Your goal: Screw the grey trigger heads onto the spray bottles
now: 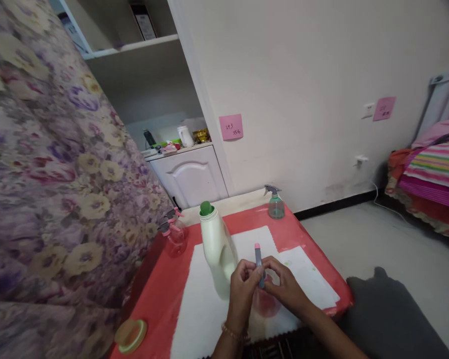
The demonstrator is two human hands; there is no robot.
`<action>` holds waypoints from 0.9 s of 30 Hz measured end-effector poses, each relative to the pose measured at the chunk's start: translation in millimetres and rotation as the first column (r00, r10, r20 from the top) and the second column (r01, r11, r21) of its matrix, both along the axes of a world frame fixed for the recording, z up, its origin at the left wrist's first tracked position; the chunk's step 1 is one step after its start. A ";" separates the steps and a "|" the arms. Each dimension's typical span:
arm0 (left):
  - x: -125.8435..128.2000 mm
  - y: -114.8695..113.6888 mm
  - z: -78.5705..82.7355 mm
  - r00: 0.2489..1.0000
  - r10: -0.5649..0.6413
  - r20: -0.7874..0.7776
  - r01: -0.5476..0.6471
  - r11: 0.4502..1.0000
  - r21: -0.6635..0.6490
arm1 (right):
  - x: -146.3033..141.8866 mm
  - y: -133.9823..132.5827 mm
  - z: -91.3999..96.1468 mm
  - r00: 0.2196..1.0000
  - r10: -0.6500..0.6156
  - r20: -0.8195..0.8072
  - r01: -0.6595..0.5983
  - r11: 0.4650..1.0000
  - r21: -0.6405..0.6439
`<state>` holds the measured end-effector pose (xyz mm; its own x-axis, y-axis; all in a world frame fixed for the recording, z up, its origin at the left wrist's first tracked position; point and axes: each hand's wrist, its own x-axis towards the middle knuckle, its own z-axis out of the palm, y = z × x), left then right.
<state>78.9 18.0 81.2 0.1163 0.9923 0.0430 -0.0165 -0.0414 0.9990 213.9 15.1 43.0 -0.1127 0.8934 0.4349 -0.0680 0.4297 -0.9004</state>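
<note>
A spray bottle [266,303] with a clear, pinkish body stands at the front of the white sheets, right below my hands. Its spray head [258,257] is grey with a pink tip and points away from me. My left hand [243,280] pinches the spray head from the left, wearing a beaded bracelet at the wrist. From the other side, the fingers of my right hand [284,283] close on the same head. My fingers hide the join of head and bottle. Just left of them is a tall pale-green jug [214,242] with a green cap [206,208].
White sheets [200,319] lie on a red-covered table [155,294]. Pink spray bottles [174,239] stand at the left edge, a green spray bottle [276,207] at the far right corner. A round green-rimmed lid [131,336] lies front left. A floral curtain [71,199] hangs alongside.
</note>
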 end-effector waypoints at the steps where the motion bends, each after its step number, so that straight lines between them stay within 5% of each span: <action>1: 0.0 0.0 0.0 1.000 -0.003 0.002 0.003 1.000 -0.002 | -0.9 0.2 -0.9 1.000 -0.017 -0.007 0.017 1.000 -0.019; 27: 2.6 -4.6 6.5 1.000 0.017 0.004 -0.017 0.999 0.029 | 5.6 -1.7 0.3 0.999 -0.010 0.040 0.009 1.000 0.015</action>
